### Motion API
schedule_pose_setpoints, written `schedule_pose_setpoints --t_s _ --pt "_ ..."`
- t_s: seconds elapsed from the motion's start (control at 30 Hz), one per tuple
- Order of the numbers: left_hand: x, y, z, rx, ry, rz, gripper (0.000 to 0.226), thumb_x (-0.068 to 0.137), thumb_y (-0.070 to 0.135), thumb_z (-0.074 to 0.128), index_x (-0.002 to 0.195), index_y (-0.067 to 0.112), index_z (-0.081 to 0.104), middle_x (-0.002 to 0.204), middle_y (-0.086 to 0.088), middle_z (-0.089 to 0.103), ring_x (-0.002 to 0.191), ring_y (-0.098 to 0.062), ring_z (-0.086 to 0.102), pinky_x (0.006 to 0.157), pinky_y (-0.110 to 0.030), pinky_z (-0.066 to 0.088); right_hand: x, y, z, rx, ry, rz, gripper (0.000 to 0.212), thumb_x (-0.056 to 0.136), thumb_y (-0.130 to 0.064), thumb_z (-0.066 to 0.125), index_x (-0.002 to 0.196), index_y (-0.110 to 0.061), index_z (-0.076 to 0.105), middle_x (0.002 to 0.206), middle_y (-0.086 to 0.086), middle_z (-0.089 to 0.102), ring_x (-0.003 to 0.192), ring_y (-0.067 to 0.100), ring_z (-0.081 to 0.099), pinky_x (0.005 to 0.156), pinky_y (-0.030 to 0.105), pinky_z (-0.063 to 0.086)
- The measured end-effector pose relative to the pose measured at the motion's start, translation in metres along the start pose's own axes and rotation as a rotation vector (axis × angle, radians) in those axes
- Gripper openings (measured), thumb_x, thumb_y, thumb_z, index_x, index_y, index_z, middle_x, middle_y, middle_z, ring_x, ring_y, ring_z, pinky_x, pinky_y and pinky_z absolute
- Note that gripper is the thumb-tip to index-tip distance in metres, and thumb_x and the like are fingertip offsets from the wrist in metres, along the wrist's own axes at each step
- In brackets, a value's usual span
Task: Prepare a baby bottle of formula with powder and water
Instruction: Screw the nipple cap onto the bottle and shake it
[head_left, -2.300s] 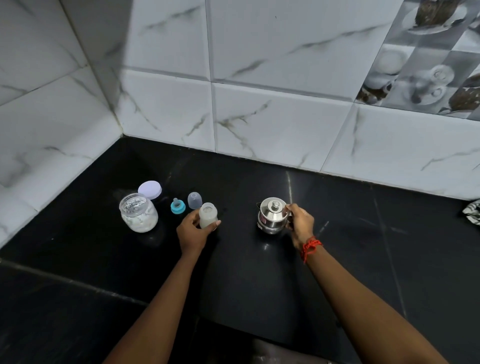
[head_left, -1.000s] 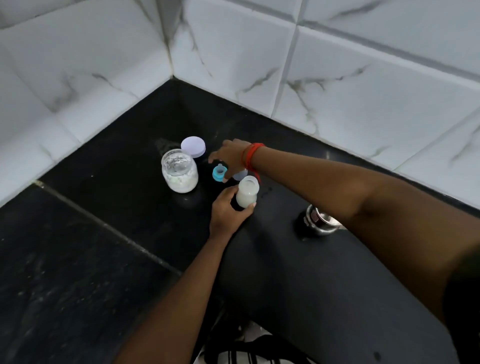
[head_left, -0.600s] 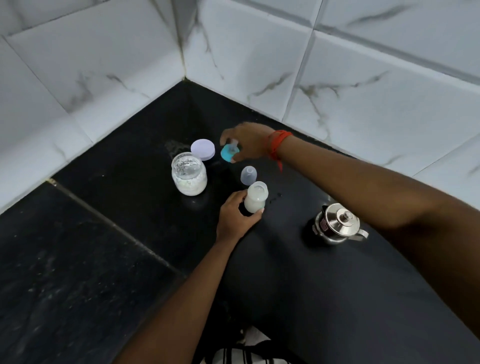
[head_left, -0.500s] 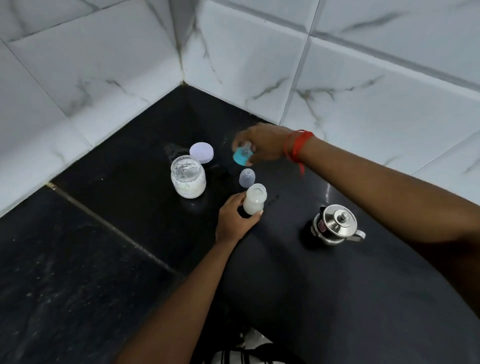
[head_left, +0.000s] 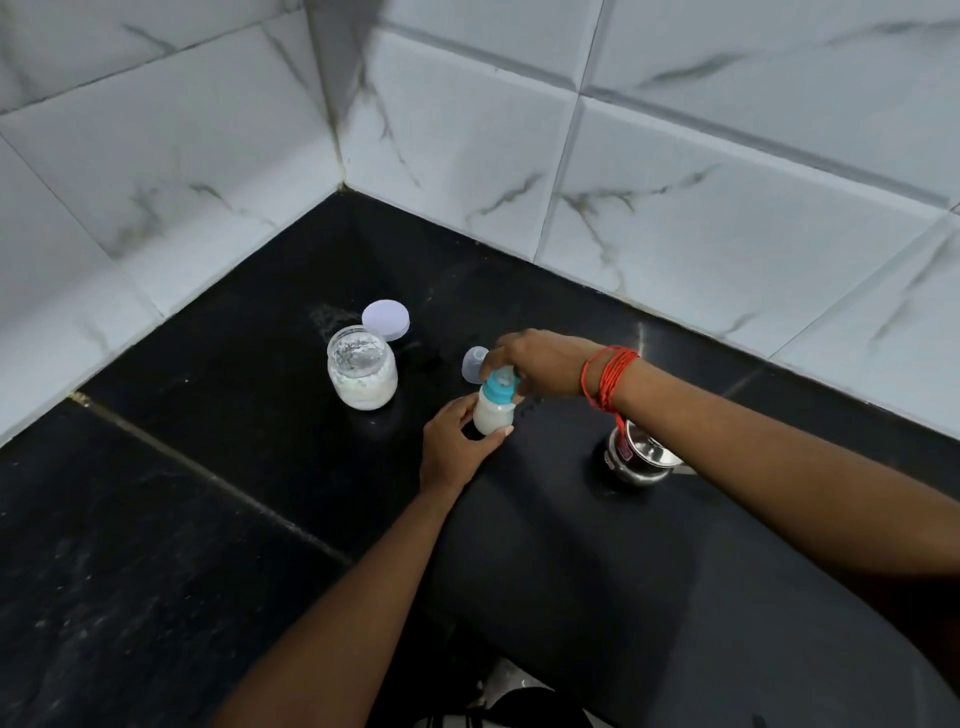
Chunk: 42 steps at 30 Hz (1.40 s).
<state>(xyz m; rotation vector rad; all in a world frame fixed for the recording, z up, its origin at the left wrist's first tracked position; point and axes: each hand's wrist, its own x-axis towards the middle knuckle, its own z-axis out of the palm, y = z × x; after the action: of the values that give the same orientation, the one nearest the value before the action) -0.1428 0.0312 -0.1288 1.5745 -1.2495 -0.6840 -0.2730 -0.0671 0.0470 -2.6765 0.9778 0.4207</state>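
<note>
A small baby bottle (head_left: 492, 414) holding milky white liquid stands on the black counter (head_left: 234, 467). My left hand (head_left: 456, 446) grips its lower body. My right hand (head_left: 540, 362), with red thread at the wrist, holds the blue nipple ring (head_left: 500, 388) on the bottle's mouth. The clear bottle cap (head_left: 474, 365) stands just behind, partly hidden by my fingers. To the left is an open glass jar (head_left: 362, 373) with white powder in its lower part. Its pale lilac lid (head_left: 385, 319) lies behind it.
A small steel kettle (head_left: 640, 458) stands to the right of the bottle, partly under my right forearm. White marbled tile walls meet in a corner behind the counter. A grout seam crosses the counter at the left.
My right hand left the kettle, reached across, lifted the blue nipple ring from beside the jar and brought it onto the bottle's mouth. My left hand stayed on the bottle.
</note>
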Motion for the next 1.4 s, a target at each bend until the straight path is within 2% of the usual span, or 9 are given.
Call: schedule_pose_setpoints --t_s 0.27,0.47,0.57,0.63,0.8,1.0,1.2,1.3,1.4 --pt "0.000 -0.001 0.000 -0.004 -0.005 -0.017 0.052 0.068 0.035 0.094 0.112 0.017 0.073 0.112 0.006 0.074 0.103 -0.009 0.070 0.089 -0.035 0.061 0.000 -0.012 0.004 -0.046 -0.005 0.079 0.047 0.086 -0.033 0.075 0.129 -0.019 0.061 0.123 0.005 0.059 0.107 0.025 0.063 0.088 0.034 0.052" --pt "-0.001 0.001 0.000 -0.014 -0.017 -0.039 0.055 0.068 0.030 0.096 0.116 0.017 0.073 0.114 0.007 0.074 0.105 -0.008 0.070 0.092 -0.032 0.060 -0.009 -0.015 0.003 -0.097 0.175 0.397 0.079 0.075 -0.089 0.042 0.063 -0.012 0.057 0.062 -0.001 0.058 0.058 0.018 0.058 0.055 0.030 0.045" --pt "0.000 0.000 0.000 -0.016 -0.006 -0.043 0.054 0.066 0.030 0.096 0.114 0.018 0.074 0.114 0.005 0.075 0.103 -0.008 0.071 0.091 -0.032 0.060 -0.015 0.004 0.001 0.272 0.183 0.310 0.045 0.078 -0.062 0.071 0.100 -0.023 0.071 0.092 -0.006 0.070 0.083 0.016 0.068 0.074 0.033 0.056" --pt "0.000 0.001 -0.001 -0.015 -0.003 -0.045 0.053 0.066 0.031 0.096 0.112 0.019 0.074 0.112 0.007 0.074 0.102 -0.007 0.071 0.089 -0.030 0.060 -0.018 0.012 0.008 0.431 0.097 0.147 0.059 0.082 -0.034 0.080 0.136 -0.026 0.058 0.124 -0.009 0.065 0.105 0.013 0.064 0.092 0.030 0.054" --pt "-0.001 0.003 -0.002 0.012 -0.021 -0.048 0.055 0.068 0.033 0.095 0.116 0.020 0.072 0.116 0.007 0.072 0.105 -0.006 0.069 0.090 -0.026 0.059 -0.015 0.008 0.051 0.635 0.217 0.118 0.059 0.085 -0.003 0.075 0.138 -0.023 0.059 0.133 -0.002 0.065 0.116 0.012 0.064 0.102 0.033 0.052" --pt "-0.002 0.007 -0.003 0.010 -0.024 -0.051 0.052 0.068 0.029 0.095 0.114 0.019 0.074 0.111 0.007 0.073 0.100 -0.006 0.069 0.088 -0.025 0.059 -0.017 -0.002 0.076 0.633 0.552 0.308 0.078 0.059 -0.056 0.085 0.127 -0.028 0.059 0.098 -0.012 0.071 0.091 0.009 0.067 0.086 0.031 0.056" --pt "-0.002 0.004 -0.002 0.033 -0.009 -0.057 0.057 0.067 0.032 0.095 0.118 0.018 0.072 0.115 0.002 0.074 0.104 -0.010 0.070 0.091 -0.031 0.060 -0.007 0.020 0.069 0.728 0.312 0.078 0.065 0.081 -0.018 0.081 0.140 -0.028 0.056 0.137 -0.011 0.060 0.109 0.011 0.061 0.099 0.037 0.052" --pt "-0.001 0.003 -0.002 0.016 -0.008 -0.065 0.053 0.067 0.032 0.095 0.114 0.021 0.073 0.111 0.005 0.075 0.101 -0.007 0.070 0.089 -0.031 0.060 -0.003 0.015 0.087 0.827 0.405 0.130 0.054 0.078 -0.024 0.082 0.128 -0.033 0.065 0.124 -0.012 0.068 0.113 0.016 0.064 0.100 0.044 0.052" --pt "-0.001 0.002 -0.001 0.026 -0.012 -0.068 0.053 0.066 0.033 0.094 0.112 0.019 0.073 0.110 0.005 0.075 0.100 -0.006 0.070 0.088 -0.030 0.060 -0.012 -0.016 0.109 0.763 0.661 0.386 0.056 0.070 -0.056 0.078 0.122 -0.041 0.065 0.114 -0.018 0.070 0.104 0.005 0.061 0.090 0.030 0.053"
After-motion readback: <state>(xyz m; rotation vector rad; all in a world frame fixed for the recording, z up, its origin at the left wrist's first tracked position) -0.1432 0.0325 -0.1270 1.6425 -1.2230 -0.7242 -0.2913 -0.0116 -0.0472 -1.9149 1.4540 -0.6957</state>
